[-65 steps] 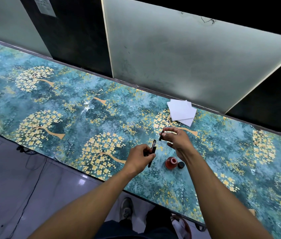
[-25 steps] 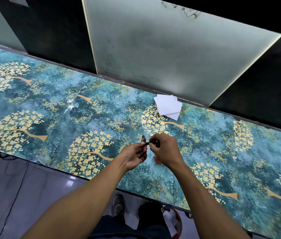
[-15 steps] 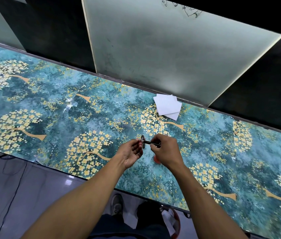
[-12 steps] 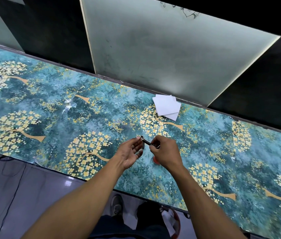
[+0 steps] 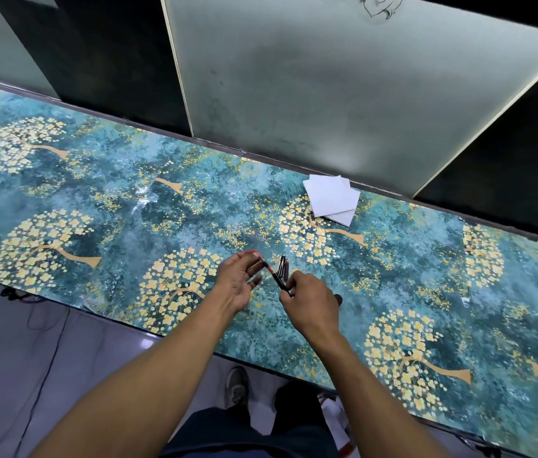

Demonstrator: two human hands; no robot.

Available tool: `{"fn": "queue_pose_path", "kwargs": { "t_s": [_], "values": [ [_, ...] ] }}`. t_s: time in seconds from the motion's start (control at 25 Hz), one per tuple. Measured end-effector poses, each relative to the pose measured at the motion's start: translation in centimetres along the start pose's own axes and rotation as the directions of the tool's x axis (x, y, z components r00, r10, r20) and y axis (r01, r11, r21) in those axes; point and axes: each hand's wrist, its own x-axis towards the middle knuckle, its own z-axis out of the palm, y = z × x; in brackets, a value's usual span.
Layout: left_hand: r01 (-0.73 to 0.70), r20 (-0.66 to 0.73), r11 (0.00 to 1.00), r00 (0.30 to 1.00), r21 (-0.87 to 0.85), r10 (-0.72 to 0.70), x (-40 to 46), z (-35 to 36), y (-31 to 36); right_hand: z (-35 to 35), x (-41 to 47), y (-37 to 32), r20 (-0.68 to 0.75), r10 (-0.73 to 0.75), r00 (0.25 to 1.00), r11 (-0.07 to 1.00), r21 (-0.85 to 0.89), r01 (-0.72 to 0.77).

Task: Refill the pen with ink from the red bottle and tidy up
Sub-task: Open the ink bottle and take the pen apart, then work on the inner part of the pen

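Frosted glass panels (image 5: pixel 310 77) back a long tabletop (image 5: pixel 95 200) patterned in teal with golden trees. White paper sheets (image 5: pixel 332 199) lie right of centre by its far edge. At frame centre, the right hand (image 5: pixel 309 300) has its fingers clamped on the lower end of a thin black pen part with a red section (image 5: pixel 275 277). The left hand (image 5: pixel 239 280) pinches its upper tip, other fingers loosely spread. Another dark pen piece (image 5: pixel 283 267) shows just behind, though who holds it is unclear.

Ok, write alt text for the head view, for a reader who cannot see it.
Over a teal table with gold trees, two hands hold a pen section: the right hand grips its lower end, the left hand pinches its upper end. Other pen parts lie behind; white paper sits near the far edge.
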Motion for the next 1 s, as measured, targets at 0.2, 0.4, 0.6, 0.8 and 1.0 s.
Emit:
{"fn": "queue_pose_path", "kwargs": {
  "t_s": [0.2,0.4,0.6,0.8,1.0],
  "values": [
    [-0.037,-0.113,0.998,0.993,-0.042,0.032,-0.2,-2.8,0.5,2.4,0.0,-1.4,0.091,-0.145,0.985,0.94,-0.3,0.166],
    [-0.027,-0.107,0.998,0.994,-0.054,0.021,-1.4,-4.1,0.0,4.2,0.3,-1.9,0.191,-0.121,0.974,0.902,-0.388,0.188],
    [0.001,-0.069,1.0,0.998,-0.024,-0.003,-1.9,-4.0,-1.2,3.6,0.1,-1.6,0.104,-0.127,0.986,0.924,-0.35,0.156],
    [0.037,-0.015,0.999,0.999,-0.036,-0.038,-1.9,-2.1,-2.0,0.9,-0.6,-0.2,-0.052,0.018,0.998,0.999,0.027,-0.017],
    [0.082,0.059,0.997,0.995,-0.003,-0.082,-2.2,1.5,-3.7,-1.0,-1.7,1.6,0.014,0.086,0.996,0.944,0.318,-0.086]
  ]
}}
